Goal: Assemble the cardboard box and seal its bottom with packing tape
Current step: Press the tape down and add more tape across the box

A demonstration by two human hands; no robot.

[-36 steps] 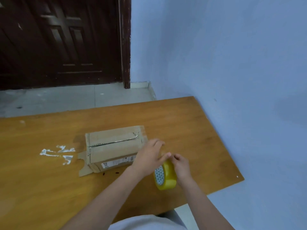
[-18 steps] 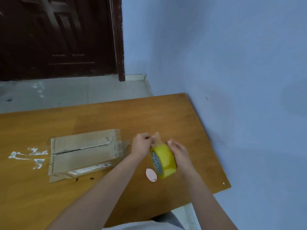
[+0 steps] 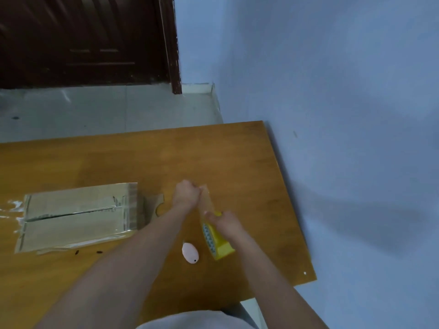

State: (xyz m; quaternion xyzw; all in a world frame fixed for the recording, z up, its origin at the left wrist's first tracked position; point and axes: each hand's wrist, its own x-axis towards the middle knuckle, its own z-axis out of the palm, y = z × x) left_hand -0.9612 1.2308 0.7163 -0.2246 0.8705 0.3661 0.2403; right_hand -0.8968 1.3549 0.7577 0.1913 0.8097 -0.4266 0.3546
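A brown cardboard box (image 3: 78, 217) lies on the wooden table (image 3: 225, 150) at the left, its flaps closed and clear tape across its top. To its right, my right hand (image 3: 225, 224) grips a yellow roll of packing tape (image 3: 217, 241) held on edge above the table. My left hand (image 3: 187, 194) pinches the free end of a strip of tape (image 3: 207, 200) pulled up and away from the roll. Both hands are well clear of the box.
A small pink oval object (image 3: 190, 253) lies on the table just left of the roll. The blue wall (image 3: 344, 115) runs along the table's right edge. White residue marks (image 3: 10, 208) show at the far left. A dark door (image 3: 83, 39) stands beyond the floor.
My left hand has left the box and drawn a strip of tape out from the roll. The camera swung right, so the box now sits further left in view.
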